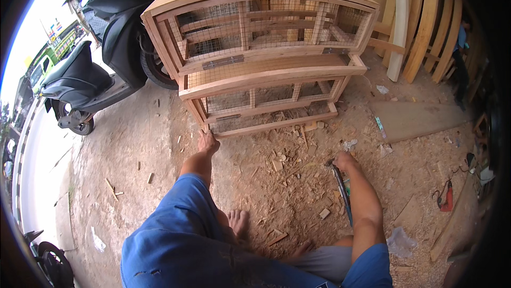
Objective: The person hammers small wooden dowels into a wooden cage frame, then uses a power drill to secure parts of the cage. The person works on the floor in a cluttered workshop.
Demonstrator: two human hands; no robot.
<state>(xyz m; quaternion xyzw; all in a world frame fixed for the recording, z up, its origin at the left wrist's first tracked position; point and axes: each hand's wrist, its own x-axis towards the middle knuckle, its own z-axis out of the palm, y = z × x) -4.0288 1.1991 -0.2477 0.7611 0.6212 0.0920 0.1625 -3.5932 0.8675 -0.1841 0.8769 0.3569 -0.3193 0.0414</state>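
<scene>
A wooden cage with wire-mesh panels and metal hinges stands in front of me, in an upper and a lower section. My left hand is at its lower left corner, the fingers closed on the end of the frame. To the right, away from the cage, my right hand is closed around the upper end of a long, narrow dark tool. The tool slants down toward my knee, and its exact kind is unclear.
Wood shavings and offcuts litter the floor. A black scooter is parked at the left, near the road. Boards lean at the back right, and a flat panel lies below them. A red tool lies far right.
</scene>
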